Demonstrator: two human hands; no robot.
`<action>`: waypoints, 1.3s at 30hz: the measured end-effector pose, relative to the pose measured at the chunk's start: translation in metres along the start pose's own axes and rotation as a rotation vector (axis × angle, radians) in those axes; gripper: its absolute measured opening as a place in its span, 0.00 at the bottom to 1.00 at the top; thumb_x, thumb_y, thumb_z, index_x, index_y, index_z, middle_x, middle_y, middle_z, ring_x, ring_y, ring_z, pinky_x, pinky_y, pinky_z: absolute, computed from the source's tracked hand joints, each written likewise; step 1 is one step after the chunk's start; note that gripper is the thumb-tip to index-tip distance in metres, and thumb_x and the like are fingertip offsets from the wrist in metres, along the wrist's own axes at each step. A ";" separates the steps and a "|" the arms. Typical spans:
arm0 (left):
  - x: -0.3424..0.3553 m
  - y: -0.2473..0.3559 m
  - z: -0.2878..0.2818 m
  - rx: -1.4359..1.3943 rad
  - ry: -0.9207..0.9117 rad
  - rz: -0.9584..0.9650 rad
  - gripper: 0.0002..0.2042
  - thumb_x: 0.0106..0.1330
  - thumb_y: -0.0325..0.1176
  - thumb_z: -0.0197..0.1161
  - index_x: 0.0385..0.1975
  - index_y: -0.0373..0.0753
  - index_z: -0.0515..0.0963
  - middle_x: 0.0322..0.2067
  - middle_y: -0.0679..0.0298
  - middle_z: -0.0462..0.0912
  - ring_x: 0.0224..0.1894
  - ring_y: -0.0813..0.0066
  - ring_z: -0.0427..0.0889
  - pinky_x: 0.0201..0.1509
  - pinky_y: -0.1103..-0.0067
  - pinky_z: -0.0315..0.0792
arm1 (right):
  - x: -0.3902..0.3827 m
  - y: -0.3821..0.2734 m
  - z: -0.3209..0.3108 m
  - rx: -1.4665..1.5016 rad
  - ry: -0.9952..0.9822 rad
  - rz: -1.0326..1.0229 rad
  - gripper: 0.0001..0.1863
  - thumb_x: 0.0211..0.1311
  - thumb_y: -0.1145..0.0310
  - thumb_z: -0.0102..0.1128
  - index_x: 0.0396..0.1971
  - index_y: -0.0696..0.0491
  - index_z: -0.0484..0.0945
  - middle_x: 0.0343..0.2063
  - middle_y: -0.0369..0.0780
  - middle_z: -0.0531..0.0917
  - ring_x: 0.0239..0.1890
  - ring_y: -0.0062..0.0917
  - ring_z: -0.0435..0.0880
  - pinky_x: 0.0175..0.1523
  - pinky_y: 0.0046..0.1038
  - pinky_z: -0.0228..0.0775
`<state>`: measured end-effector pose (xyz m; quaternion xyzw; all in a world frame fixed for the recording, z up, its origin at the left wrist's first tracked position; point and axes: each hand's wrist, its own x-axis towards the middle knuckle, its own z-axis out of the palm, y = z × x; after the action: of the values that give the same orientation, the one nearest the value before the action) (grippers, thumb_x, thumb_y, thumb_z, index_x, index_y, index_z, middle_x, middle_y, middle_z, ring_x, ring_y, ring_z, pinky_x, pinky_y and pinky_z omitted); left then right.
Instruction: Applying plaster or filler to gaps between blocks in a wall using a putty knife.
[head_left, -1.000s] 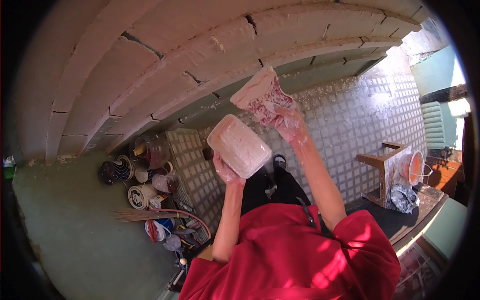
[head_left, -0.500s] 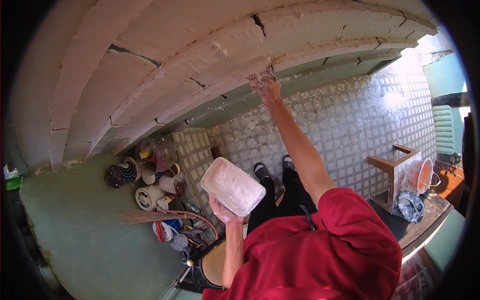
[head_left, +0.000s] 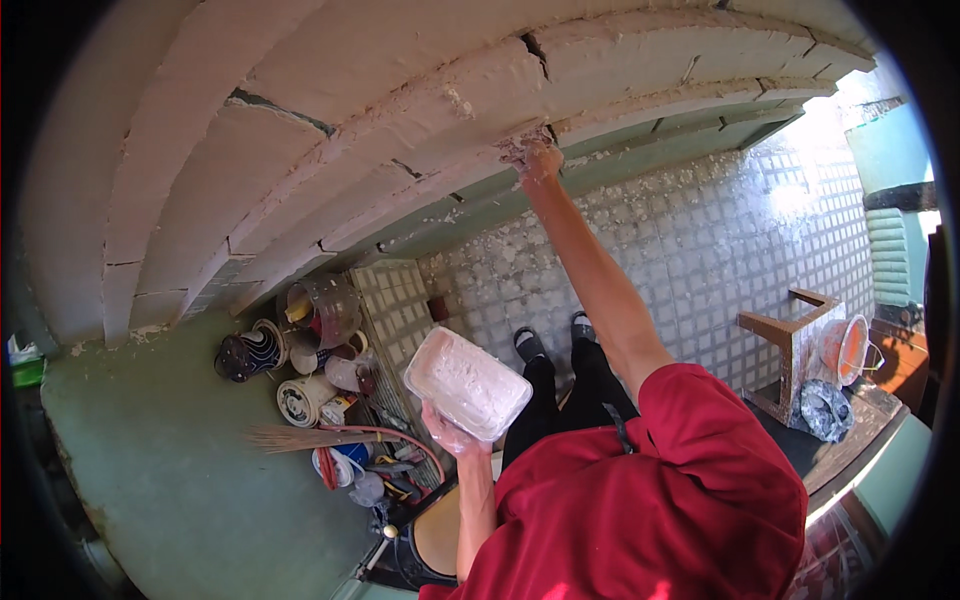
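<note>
My left hand [head_left: 448, 432] holds a white rectangular tray of wet plaster [head_left: 467, 383] from below, at chest height. My right arm stretches up and away. My right hand [head_left: 540, 160], smeared with plaster, is closed on a flat plaster-covered blade [head_left: 515, 150]. It presses the blade against the lower edge of the white stepped plaster moulding [head_left: 400, 110]. Only a small piece of the blade shows beside the fingers. A dark crack [head_left: 537, 52] runs through the moulding just above the hand. My red shirt [head_left: 640, 500] fills the lower middle of the view.
Far below are a tiled floor [head_left: 720, 240] and my black shoes [head_left: 555, 338]. Buckets, jars and cans [head_left: 305, 370] and a broom [head_left: 300, 436] crowd the left. A wooden stool [head_left: 790, 345] with a cloth and an orange basin [head_left: 845, 345] stands on the right.
My right hand has swung the blade from near the tray up to the moulding and now presses it there. The tray has dropped lower and closer to my chest.
</note>
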<state>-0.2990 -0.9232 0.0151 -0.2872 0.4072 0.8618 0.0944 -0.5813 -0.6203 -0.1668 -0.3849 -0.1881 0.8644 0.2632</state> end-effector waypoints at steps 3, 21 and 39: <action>0.003 0.003 -0.005 -0.010 -0.010 0.000 0.31 0.65 0.54 0.45 0.64 0.41 0.61 0.60 0.58 0.68 0.60 0.54 0.71 0.62 0.60 0.67 | 0.009 0.004 0.003 -0.088 -0.001 0.013 0.13 0.61 0.79 0.47 0.46 0.63 0.67 0.42 0.51 0.75 0.31 0.43 0.82 0.26 0.41 0.81; -0.011 0.012 -0.011 -0.002 -0.052 0.046 0.32 0.65 0.54 0.45 0.64 0.41 0.60 0.60 0.58 0.69 0.59 0.55 0.71 0.62 0.59 0.68 | -0.054 -0.025 0.074 0.065 -0.127 -0.079 0.07 0.50 0.85 0.54 0.30 0.62 0.71 0.27 0.45 0.78 0.24 0.38 0.83 0.26 0.38 0.82; -0.029 0.010 -0.018 -0.010 -0.011 0.066 0.30 0.66 0.52 0.45 0.64 0.41 0.61 0.60 0.59 0.69 0.59 0.57 0.72 0.61 0.61 0.68 | -0.048 -0.004 0.009 0.034 -0.069 -0.072 0.12 0.50 0.83 0.55 0.37 0.64 0.72 0.30 0.44 0.79 0.27 0.33 0.83 0.28 0.35 0.81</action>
<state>-0.2718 -0.9418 0.0293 -0.2693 0.4116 0.8681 0.0669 -0.5602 -0.6468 -0.1321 -0.3435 -0.1963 0.8700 0.2941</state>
